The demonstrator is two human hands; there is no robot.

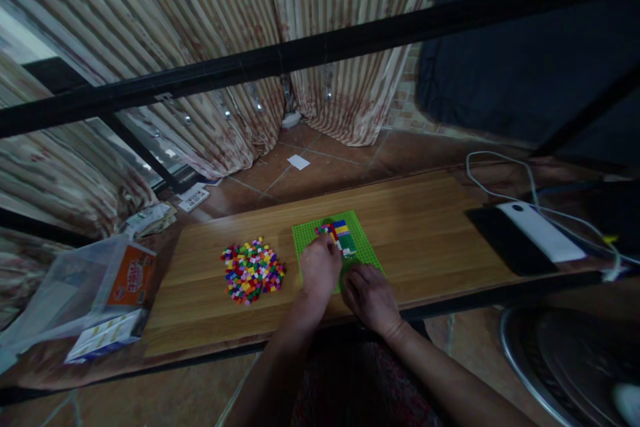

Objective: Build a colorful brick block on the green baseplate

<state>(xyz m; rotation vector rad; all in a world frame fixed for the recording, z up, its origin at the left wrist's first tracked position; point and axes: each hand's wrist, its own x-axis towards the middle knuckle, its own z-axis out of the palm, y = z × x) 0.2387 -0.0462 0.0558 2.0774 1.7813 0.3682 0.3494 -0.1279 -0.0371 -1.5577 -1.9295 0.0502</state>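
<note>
A green studded baseplate [366, 250] lies on the wooden board, with rows of small coloured bricks [343, 235] in blue, yellow, red, green and white on its upper middle. My left hand [321, 261] is over the plate's left part, fingers closed and pointing down at the left side of the brick rows. Whatever its fingertips hold is hidden. At the plate's near edge rests my right hand [369, 295], fingers curled inward, just below the rows. I cannot make out anything in it. To the left sits a loose pile of small multicoloured bricks [253, 269].
The wooden board [415, 220] spans the middle. At its left stand a clear plastic bin [75, 280], an orange packet [132, 273] and a white box [106, 336]. A black-and-white flat object [525, 237] with a white cable [530, 173] lies right. A dark metal bar [280, 57] crosses behind.
</note>
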